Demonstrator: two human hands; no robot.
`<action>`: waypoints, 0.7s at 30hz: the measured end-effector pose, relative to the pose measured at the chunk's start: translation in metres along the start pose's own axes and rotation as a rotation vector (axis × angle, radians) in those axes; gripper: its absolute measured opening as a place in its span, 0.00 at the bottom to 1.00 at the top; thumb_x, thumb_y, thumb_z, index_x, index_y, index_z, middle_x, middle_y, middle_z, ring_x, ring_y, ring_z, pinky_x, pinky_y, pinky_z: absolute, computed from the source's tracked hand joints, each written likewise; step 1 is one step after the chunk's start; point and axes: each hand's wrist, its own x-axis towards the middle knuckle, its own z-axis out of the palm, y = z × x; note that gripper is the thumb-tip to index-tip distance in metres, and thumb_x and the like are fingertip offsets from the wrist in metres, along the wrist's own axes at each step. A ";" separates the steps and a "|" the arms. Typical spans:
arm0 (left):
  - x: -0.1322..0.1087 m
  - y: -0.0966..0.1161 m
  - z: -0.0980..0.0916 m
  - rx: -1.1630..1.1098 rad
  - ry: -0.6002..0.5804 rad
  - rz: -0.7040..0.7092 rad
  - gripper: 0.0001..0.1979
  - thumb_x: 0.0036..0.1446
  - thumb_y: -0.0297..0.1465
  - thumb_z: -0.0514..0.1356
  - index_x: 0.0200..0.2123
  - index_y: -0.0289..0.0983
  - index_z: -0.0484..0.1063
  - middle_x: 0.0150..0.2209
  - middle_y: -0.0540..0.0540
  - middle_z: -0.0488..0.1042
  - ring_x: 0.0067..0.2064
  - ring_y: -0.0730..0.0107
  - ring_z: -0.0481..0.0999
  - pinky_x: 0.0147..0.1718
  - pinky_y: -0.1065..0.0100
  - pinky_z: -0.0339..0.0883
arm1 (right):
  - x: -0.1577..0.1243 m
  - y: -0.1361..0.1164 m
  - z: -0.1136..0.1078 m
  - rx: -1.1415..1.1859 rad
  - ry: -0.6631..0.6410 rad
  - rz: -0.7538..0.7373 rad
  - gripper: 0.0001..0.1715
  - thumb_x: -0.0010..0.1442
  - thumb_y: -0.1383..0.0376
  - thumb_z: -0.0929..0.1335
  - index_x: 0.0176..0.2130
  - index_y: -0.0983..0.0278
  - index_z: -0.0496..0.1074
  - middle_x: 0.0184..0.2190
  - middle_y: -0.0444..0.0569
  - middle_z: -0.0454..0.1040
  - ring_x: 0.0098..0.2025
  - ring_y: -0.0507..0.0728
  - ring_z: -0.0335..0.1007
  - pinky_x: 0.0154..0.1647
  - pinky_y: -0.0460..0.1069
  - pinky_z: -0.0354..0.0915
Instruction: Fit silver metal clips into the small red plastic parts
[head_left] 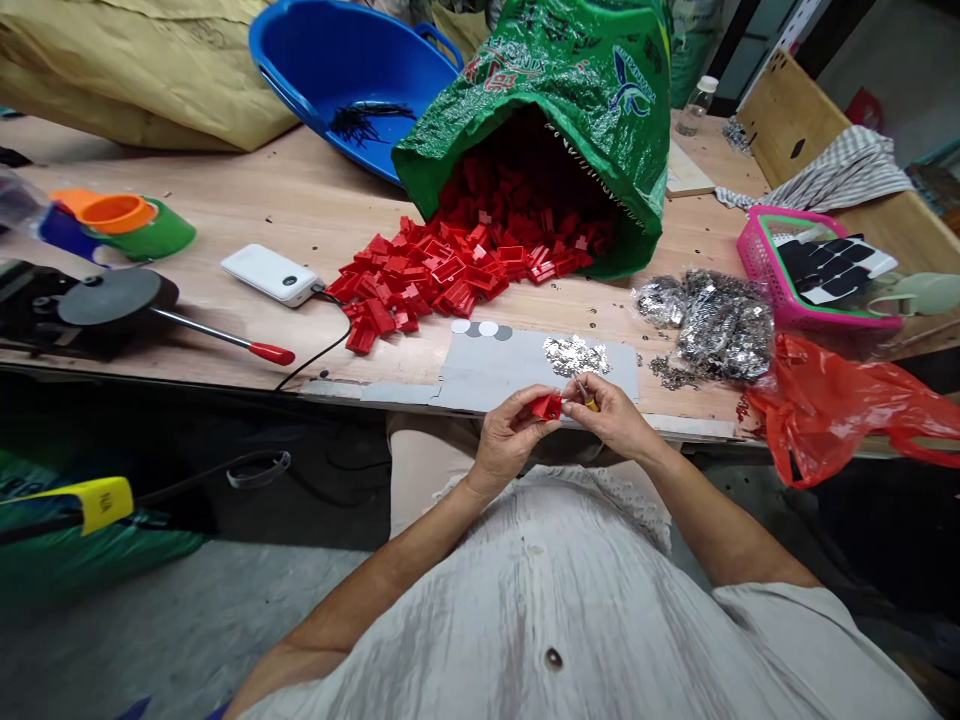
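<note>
My left hand (501,445) pinches a small red plastic part (546,407) just above the table's front edge. Close beside it, my right hand (616,418) is closed round a small tool with a yellow handle (592,404); its exact kind is too small to tell. The right fingertips meet the red part's right side, and whatever is between them there is hidden. Behind both hands, a pile of small shiny metal pieces (576,356) lies on a grey mat (495,372). Several round discs (488,329) rest along the mat's far edge.
Red parts (442,270) spill from a green sack (600,90). A blue basin (300,70) stands behind. On the left are a white power bank (270,275) and a red-tipped lever (225,335). Bagged metal pieces (724,320), a pink basket (787,300) and a red bag (847,400) lie right.
</note>
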 end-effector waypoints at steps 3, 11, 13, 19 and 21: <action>0.000 0.000 0.000 -0.032 0.023 -0.046 0.19 0.46 0.29 0.71 0.44 0.41 0.78 0.45 0.46 0.79 0.47 0.62 0.78 0.52 0.61 0.70 | 0.000 0.001 0.003 0.005 0.021 0.007 0.12 0.56 0.56 0.70 0.37 0.61 0.68 0.29 0.41 0.66 0.30 0.51 0.60 0.31 0.46 0.58; 0.004 -0.002 0.001 -0.313 0.057 -0.205 0.22 0.44 0.27 0.72 0.45 0.42 0.76 0.42 0.49 0.81 0.44 0.68 0.79 0.49 0.65 0.70 | -0.004 0.000 0.004 0.198 -0.042 0.062 0.16 0.59 0.51 0.68 0.37 0.59 0.65 0.27 0.40 0.66 0.21 0.48 0.56 0.23 0.46 0.53; 0.004 -0.001 0.001 -0.361 0.054 -0.240 0.22 0.44 0.27 0.72 0.44 0.42 0.75 0.42 0.49 0.81 0.44 0.68 0.78 0.48 0.66 0.70 | -0.005 0.000 0.004 0.188 -0.036 0.052 0.15 0.59 0.52 0.69 0.38 0.60 0.65 0.27 0.39 0.65 0.21 0.48 0.56 0.22 0.46 0.53; 0.006 -0.002 0.001 -0.371 0.044 -0.234 0.21 0.43 0.27 0.72 0.42 0.40 0.72 0.42 0.48 0.80 0.44 0.68 0.79 0.47 0.65 0.71 | -0.007 -0.003 0.005 0.117 -0.032 0.051 0.16 0.58 0.52 0.70 0.39 0.59 0.66 0.30 0.41 0.65 0.25 0.49 0.57 0.24 0.46 0.57; 0.005 -0.004 0.001 -0.338 0.024 -0.201 0.21 0.43 0.27 0.72 0.40 0.40 0.70 0.43 0.49 0.80 0.44 0.68 0.79 0.48 0.64 0.71 | -0.007 -0.004 0.007 0.138 -0.045 0.061 0.18 0.57 0.52 0.71 0.39 0.59 0.66 0.31 0.41 0.64 0.25 0.49 0.57 0.25 0.46 0.57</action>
